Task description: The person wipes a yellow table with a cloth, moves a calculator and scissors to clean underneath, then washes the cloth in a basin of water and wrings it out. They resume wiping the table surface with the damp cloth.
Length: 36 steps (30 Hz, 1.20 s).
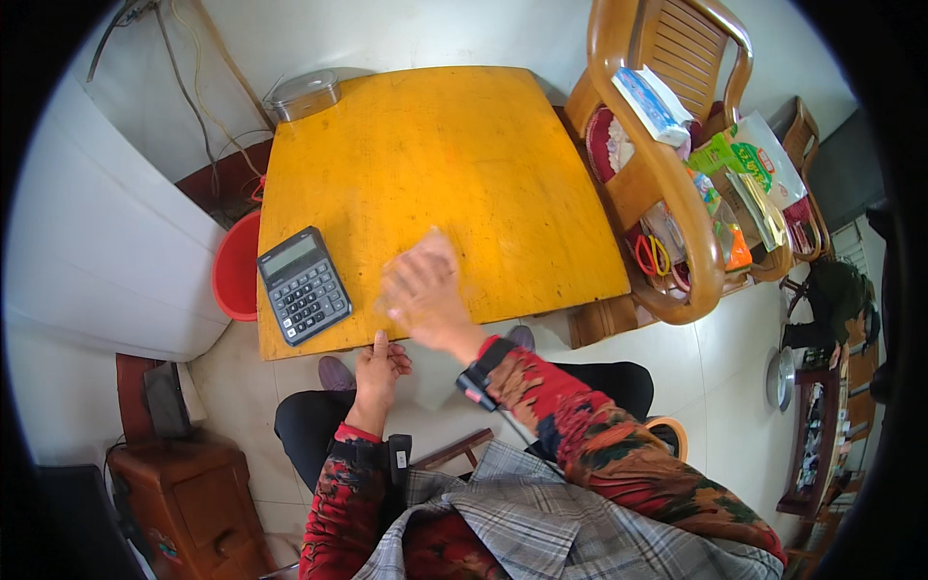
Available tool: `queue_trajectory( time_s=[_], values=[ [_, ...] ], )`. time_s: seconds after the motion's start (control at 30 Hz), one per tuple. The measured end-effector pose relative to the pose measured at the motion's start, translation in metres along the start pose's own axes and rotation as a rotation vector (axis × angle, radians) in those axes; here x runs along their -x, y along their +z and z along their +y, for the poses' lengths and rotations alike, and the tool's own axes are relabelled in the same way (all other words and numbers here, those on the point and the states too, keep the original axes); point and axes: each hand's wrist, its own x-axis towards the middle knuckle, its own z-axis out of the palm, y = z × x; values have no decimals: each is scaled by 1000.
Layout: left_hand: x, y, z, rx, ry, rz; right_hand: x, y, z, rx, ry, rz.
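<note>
A yellow wooden table stands before me. My right hand is over its near part, blurred by motion; whether something pale lies under its fingers I cannot tell. At the table's near edge is my left hand, its thumb up against the edge and its fingers loosely curled, with no object seen in it. A dark desk calculator lies tilted on the near left part of the tabletop, left of both hands. An oval metal container with a clear lid sits at the far left corner.
A red plastic bucket stands left of the table, beside a large white appliance or cabinet. On the right, a wooden armchair bears a tissue pack, plastic bags and scissors. A brown cabinet is at lower left.
</note>
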Motion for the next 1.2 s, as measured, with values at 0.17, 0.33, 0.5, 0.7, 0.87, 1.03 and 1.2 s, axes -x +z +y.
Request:
queue_trajectory(
  time_s=[0.17, 0.33, 0.5, 0.7, 0.87, 1.03, 1.2],
  values=[
    [-3, -4, -3, -46, -18, 59, 31, -39, 24, -12, -89, -42],
    [-7, -9, -7, -28, 8, 19, 85, -102, 148, 107, 79, -19],
    [-9, -7, -6, -59, -9, 12, 128, -95, 199, 375, 500, -104],
    [-4, -6, 1, -51, -68, -11, 104, -56, 108, 199, 268, -77],
    [9, -14, 14, -136, -130, 8, 57, -34, 39, 77, 172, -155],
    [32, -51, 27, -140, -138, -88, 23, -7, -4, -2, 57, -186],
    [42, -94, 55, -105, 35, -23, -9, 12, -19, -44, -69, -157]
  ],
)
